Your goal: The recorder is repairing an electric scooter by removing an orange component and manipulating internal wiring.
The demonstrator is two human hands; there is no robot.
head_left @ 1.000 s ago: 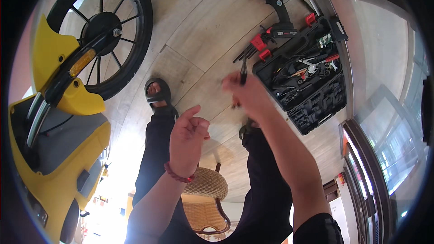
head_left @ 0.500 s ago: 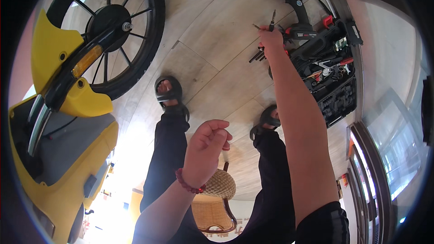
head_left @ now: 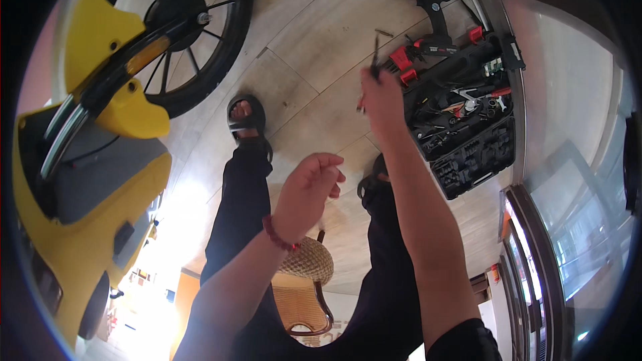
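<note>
My right hand (head_left: pixel 384 101) is closed around a slender dark tool (head_left: pixel 376 57) that points away from me. A small thin piece (head_left: pixel 384 33) shows beside its tip; I cannot tell if they are joined. Just beyond the hand is a red bit rack (head_left: pixel 401 58) among black pieces, beside a cordless drill (head_left: pixel 428 1). An open black toolbox (head_left: pixel 468 160) with pliers and assorted tools lies to the hand's right. My left hand (head_left: pixel 309 186) hangs lower, over the floor between my legs, its fingers loosely bent and holding nothing visible.
At left stands a yellow, black and grey wheeled vehicle (head_left: pixel 100 207) with a large black spoked wheel (head_left: pixel 233 33). The tiled floor (head_left: pixel 301 60) runs between my sandalled feet. A woven chair (head_left: pixel 304 264) is beneath me. A glazed door frame (head_left: pixel 535 254) lines the right side.
My right hand reached forward to the tools by the drill, then drew back left and toward me, still holding the dark tool. My left hand has turned slightly, fingers still bent.
</note>
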